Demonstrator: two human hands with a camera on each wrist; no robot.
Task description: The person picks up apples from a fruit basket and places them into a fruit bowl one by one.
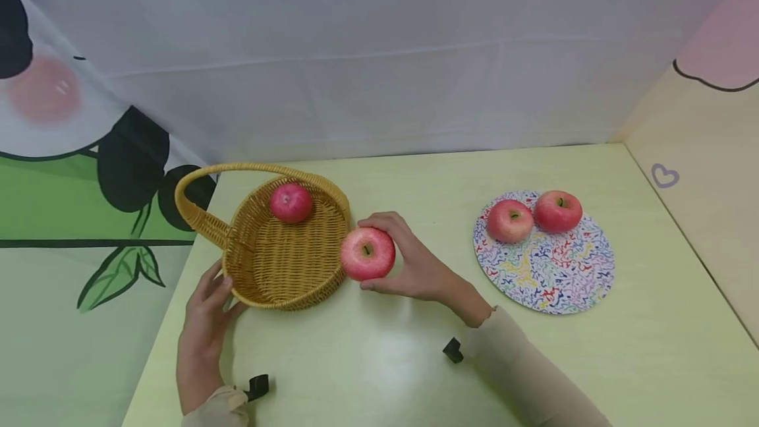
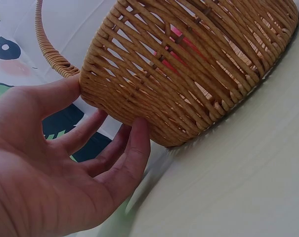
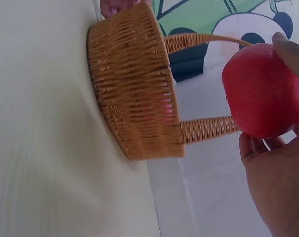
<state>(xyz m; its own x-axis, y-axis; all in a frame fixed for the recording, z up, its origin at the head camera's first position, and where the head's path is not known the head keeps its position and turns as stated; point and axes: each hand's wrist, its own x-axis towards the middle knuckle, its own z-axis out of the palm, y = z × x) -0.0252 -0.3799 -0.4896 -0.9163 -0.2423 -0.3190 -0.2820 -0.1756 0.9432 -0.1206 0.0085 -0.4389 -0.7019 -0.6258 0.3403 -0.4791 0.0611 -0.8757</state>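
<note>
My right hand (image 1: 409,265) holds a red apple (image 1: 367,254) between thumb and fingers, beside the right rim of a wicker basket (image 1: 284,302). In the right wrist view this apple (image 3: 263,91) is up above the table, level with the basket's handle (image 3: 208,131). My left hand (image 1: 207,328) grips the basket's near left side; the left wrist view has one digit at the rim and bent fingers (image 2: 134,158) against the woven wall (image 2: 189,94). Inside the basket, at its far side, sits another apple (image 1: 291,203).
To the right, a round mat (image 1: 551,288) with a colourful squiggle pattern carries two apples, a paler one (image 1: 510,221) and a redder one (image 1: 558,211). The basket's tall handle (image 1: 261,167) arches over its far left. A white cloth wall (image 1: 415,97) stands behind the table.
</note>
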